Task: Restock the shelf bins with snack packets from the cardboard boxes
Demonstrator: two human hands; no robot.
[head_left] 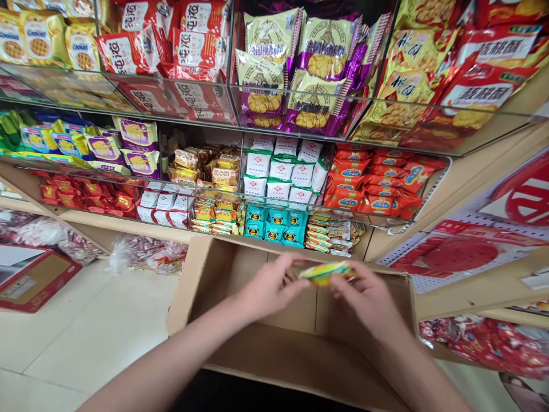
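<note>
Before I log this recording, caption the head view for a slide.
Left hand and right hand hold a yellow-and-green packet over an open cardboard box, near rows of wrapped snacks.

Smeared packet, cropped surroundings.
The packet point(328, 273) is motion-blurred, its print unreadable, and the right grip point(369, 292) hides part of it; the left grip point(263, 292) blurs at the fingertips. Both forearms point(184, 360) leave by the bottom edge and hide parts of the box point(278, 352). The left edge crops the cookie packs point(43, 40) and carton point(40, 280). The teal packs' point(274, 226) small lettering is illegible.
</note>
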